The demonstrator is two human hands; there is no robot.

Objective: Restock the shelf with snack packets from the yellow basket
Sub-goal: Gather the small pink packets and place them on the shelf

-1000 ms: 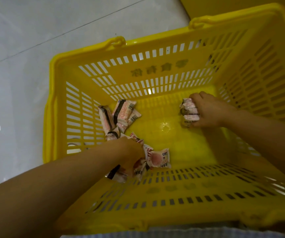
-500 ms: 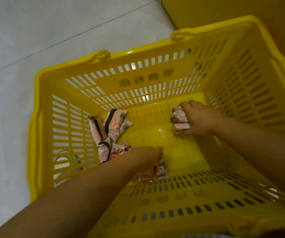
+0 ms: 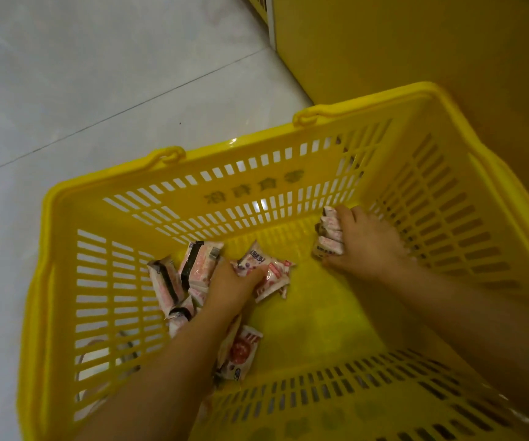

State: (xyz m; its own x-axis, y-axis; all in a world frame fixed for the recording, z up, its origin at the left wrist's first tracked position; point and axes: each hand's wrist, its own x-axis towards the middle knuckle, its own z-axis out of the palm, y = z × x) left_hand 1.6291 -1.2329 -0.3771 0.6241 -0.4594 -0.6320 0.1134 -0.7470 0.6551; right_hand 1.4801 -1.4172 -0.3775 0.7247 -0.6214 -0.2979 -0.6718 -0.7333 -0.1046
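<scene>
Both my hands are down inside the yellow basket [image 3: 257, 173]. My left hand [image 3: 228, 289] grips a bunch of pink-and-white snack packets [image 3: 269, 272] near the middle of the basket floor. Over by the far right corner, my right hand [image 3: 363, 241] holds a stack of the same packets [image 3: 328, 233] on edge. Several loose packets [image 3: 169, 281] lie at the left of the floor, some with a black stripe. One more packet [image 3: 241, 351] lies under my left forearm.
The basket stands on a pale tiled floor [image 3: 97, 74]. A yellow shelf unit's flat panel [image 3: 416, 43] rises right behind the basket's far right side. The slotted basket walls close in around both forearms.
My left hand has moved from the near side of the basket floor toward the middle and now grips a bunch of packets. My right hand keeps its stack. The view has tilted up.
</scene>
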